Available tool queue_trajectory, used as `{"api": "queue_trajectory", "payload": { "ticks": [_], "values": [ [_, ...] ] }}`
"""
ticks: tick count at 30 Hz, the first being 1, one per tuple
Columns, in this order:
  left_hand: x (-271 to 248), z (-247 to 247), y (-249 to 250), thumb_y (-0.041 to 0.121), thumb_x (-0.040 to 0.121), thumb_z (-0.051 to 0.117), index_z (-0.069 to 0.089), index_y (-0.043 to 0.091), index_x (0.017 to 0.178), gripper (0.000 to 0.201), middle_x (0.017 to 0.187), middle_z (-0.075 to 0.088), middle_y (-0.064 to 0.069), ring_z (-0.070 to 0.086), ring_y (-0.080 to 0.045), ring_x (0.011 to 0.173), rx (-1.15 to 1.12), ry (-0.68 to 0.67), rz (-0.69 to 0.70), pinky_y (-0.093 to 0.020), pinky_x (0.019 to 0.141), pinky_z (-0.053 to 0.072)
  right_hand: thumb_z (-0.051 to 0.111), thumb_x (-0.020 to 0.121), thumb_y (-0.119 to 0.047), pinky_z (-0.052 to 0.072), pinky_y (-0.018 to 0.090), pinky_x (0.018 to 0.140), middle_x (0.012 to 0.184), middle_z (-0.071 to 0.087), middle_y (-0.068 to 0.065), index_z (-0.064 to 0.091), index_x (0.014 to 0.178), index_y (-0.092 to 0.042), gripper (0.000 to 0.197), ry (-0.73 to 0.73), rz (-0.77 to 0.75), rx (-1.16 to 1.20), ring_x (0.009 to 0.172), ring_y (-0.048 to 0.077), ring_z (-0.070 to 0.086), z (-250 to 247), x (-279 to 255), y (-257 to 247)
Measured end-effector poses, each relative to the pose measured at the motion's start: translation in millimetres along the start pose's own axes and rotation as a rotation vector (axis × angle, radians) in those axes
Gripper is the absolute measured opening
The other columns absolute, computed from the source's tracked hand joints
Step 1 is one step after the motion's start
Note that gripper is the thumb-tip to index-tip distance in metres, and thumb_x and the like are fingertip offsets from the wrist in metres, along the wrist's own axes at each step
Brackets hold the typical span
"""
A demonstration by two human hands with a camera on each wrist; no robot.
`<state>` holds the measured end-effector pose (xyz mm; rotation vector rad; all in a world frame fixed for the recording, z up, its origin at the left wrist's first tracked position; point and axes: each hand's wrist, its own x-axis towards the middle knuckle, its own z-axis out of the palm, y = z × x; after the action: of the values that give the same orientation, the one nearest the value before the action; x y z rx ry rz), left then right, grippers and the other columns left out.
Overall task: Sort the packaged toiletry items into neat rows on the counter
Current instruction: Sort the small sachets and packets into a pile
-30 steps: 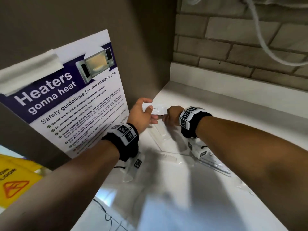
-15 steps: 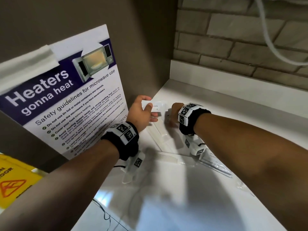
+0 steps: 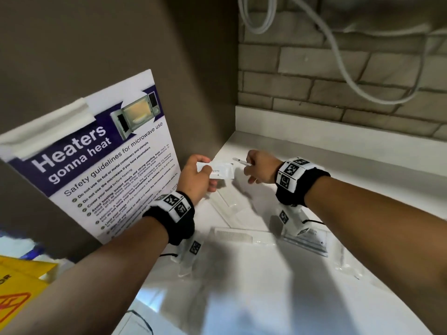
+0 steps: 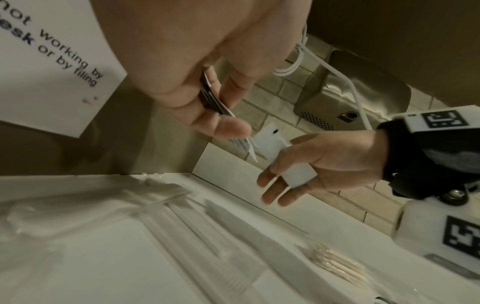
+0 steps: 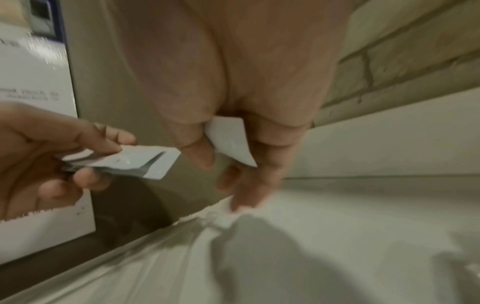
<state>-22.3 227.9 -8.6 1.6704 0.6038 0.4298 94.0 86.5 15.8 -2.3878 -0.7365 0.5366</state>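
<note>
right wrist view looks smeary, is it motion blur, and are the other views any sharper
Right wrist view: blurred throughout; the sachet in the right hand shows no legible print. Left wrist view: dim and yellowish, hands fairly sharp, wrapped items on the counter streaked. Head view: sharpest, poster text readable, arm shadows across the counter, wall lines bowed by the wide lens.

A shared workplace pantry or break room. A microwave safety poster (image 3: pixel 101 170) hangs beside a white counter (image 3: pixel 302 274) backed by brick-pattern tile (image 3: pixel 302 76), and a yellow wet-floor sign (image 3: pixel 19 286) stands nearby.
</note>
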Motion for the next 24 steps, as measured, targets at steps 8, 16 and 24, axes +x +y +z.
{"api": "queue_trajectory", "payload": {
  "ticks": [8, 16, 24],
  "values": [
    [-21.4, 5.7, 17.7, 0.004, 0.094, 0.044, 0.053, 0.026, 0.09, 0.024, 0.055, 0.06, -0.009, 0.053, -0.021, 0.04, -0.006, -0.075, 0.065, -0.04, 0.059, 0.045, 0.071, 0.073, 0.0, 0.031, 0.026, 0.05, 0.058, 0.04, -0.004, 0.044, 0.072, -0.024, 0.037, 0.109, -0.277, 0.104, 0.05, 0.012, 0.033, -24.1, -42.1, -4.6],
    [-34.9, 11.8, 25.0, 0.005, 0.09, 0.042, 0.057, 0.027, 0.091, 0.026, 0.072, 0.066, -0.014, 0.058, -0.026, 0.056, -0.017, -0.096, 0.073, -0.046, 0.061, 0.046, 0.082, 0.071, -0.009, 0.046, 0.036, 0.092, 0.106, 0.06, 0.01, 0.051, 0.12, -0.015, 0.059, 0.121, -0.303, 0.157, 0.099, 0.026, 0.059, -25.5, -61.8, -0.3],
    [-40.7, 21.0, 27.3, 0.005, 0.091, 0.041, 0.057, 0.029, 0.09, 0.029, 0.075, 0.065, -0.01, 0.061, -0.024, 0.054, 0.017, -0.122, 0.056, -0.065, 0.065, 0.05, 0.064, 0.087, -0.002, 0.047, 0.026, 0.053, 0.079, 0.055, -0.011, 0.063, 0.117, -0.012, 0.032, 0.068, -0.186, 0.152, 0.061, 0.013, 0.05, -32.6, -73.0, -7.1]
  ]
}}
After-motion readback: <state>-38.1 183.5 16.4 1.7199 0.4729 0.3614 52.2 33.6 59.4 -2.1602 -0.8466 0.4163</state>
